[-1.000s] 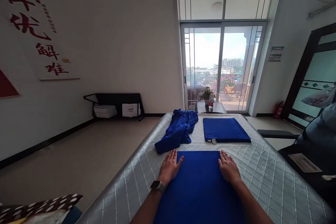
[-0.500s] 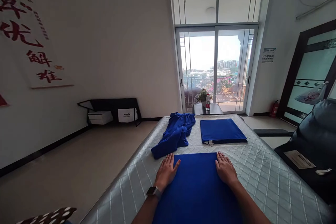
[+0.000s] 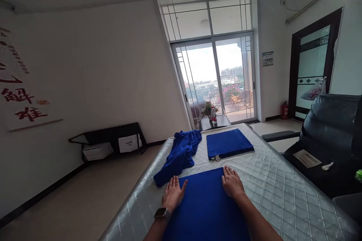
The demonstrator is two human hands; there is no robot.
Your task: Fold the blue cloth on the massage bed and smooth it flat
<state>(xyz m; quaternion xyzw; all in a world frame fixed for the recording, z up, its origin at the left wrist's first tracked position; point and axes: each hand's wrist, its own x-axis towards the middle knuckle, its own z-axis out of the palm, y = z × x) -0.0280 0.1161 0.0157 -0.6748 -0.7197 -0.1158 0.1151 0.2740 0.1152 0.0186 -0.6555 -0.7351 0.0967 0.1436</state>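
A flat blue cloth [image 3: 205,203] is spread on the quilted mattress in front of me, its near end cut off by the frame. My left hand [image 3: 173,195] lies on its far left corner, fingers stretched out and a watch on the wrist. On the far right corner rests my right hand [image 3: 232,182], palm down with the fingers straight. Beyond, a neatly folded blue stack of cloth [image 3: 229,142] with white tags at its near edge lies to the right. A crumpled blue garment [image 3: 181,152] is heaped to the left, just past my left hand.
The silver-white mattress [image 3: 283,196] bears all the cloth. Behind it stands a small dark table with a bottle [image 3: 213,116] and a potted plant [image 3: 207,109]. A black armchair [image 3: 330,131] is on the right. Two white boxes sit by a black frame [image 3: 107,135] at left.
The view has turned right and tilted, so the room appears slanted. Both hands stay flat on the cloth's far corners, and the garments lie as before.
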